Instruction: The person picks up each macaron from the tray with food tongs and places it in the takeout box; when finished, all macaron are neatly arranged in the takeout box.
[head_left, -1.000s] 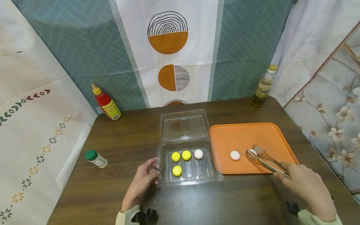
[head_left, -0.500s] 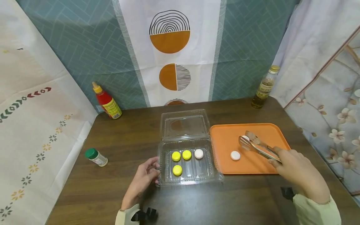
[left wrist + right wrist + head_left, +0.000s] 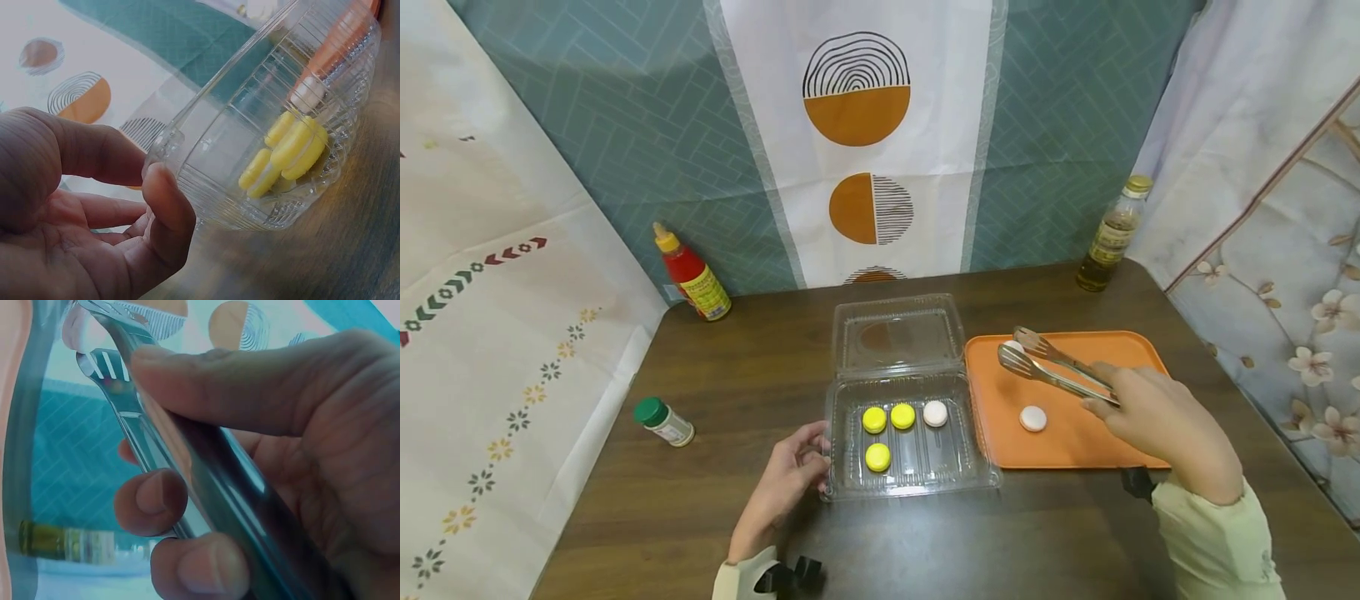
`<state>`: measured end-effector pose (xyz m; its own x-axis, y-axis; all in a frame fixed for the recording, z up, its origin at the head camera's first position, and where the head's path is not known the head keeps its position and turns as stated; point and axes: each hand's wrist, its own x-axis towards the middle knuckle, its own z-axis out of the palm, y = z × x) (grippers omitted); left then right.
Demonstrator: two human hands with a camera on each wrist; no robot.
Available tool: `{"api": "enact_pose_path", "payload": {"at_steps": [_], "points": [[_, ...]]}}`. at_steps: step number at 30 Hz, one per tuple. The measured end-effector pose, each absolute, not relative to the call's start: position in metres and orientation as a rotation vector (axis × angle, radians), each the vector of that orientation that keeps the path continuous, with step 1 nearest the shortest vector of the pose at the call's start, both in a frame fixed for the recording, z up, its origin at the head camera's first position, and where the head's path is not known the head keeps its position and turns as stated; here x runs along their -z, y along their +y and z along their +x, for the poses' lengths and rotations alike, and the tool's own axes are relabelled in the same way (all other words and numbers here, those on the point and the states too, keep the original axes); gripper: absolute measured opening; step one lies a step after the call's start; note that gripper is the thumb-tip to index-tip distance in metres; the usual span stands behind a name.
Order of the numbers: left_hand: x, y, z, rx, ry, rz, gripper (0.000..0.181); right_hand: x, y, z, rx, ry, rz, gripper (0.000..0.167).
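My left hand [image 3: 786, 483] pinches the left rim of a clear plastic clamshell box [image 3: 917, 479] between thumb and finger, plainly so in the left wrist view. In the box sit several macarons: yellow ones, such as the front yellow macaron [image 3: 877, 457], and a white macaron [image 3: 935, 413]. My right hand [image 3: 1157, 417] grips metal tongs [image 3: 187, 444] with slotted ends. Between the tong tips is another white macaron [image 3: 1013, 347], partly hidden, over the far left part of the orange tray [image 3: 1097, 442]. One more white macaron [image 3: 1033, 418] lies on the tray.
The box's lid [image 3: 895, 333] is folded back away from me. A red sauce bottle [image 3: 696, 279] stands at the back left, an oil bottle [image 3: 1108, 242] at the back right. A green-capped jar [image 3: 666, 422] is on the left of the brown table [image 3: 752, 358].
My right hand has moved left and away from me, and the tongs have carried the white macaron from the tray's middle toward its far left. The left hand has stayed at the box rim.
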<state>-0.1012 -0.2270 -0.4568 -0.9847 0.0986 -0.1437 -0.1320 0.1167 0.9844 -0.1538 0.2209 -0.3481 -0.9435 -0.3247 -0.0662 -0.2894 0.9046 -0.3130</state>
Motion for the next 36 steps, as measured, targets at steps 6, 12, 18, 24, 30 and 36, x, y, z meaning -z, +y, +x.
{"api": "enact_pose_path", "payload": {"at_steps": [6,12,18,24,30,36], "points": [[0.458,-0.227,-0.101,-1.977,2.209,-0.021,0.055,0.339,0.205,-0.156,0.484,2.99,-0.569,0.047],[0.46,-0.226,-0.1,-1.987,2.204,0.008,0.056,0.336,0.189,-0.154,0.471,3.007,-0.642,0.045],[0.461,-0.227,-0.099,-1.981,2.207,0.017,0.056,0.338,0.172,-0.151,0.406,2.995,-0.675,0.041],[0.46,-0.226,-0.101,-1.968,2.242,0.068,0.057,0.34,0.159,-0.149,0.423,2.946,-0.767,0.041],[0.459,-0.226,-0.102,-1.96,2.253,0.055,0.058,0.347,0.144,-0.144,0.433,2.861,-0.856,0.044],[0.457,-0.227,-0.101,-1.951,2.265,0.021,0.057,0.356,0.124,-0.141,0.461,2.746,-0.908,0.042]]}}
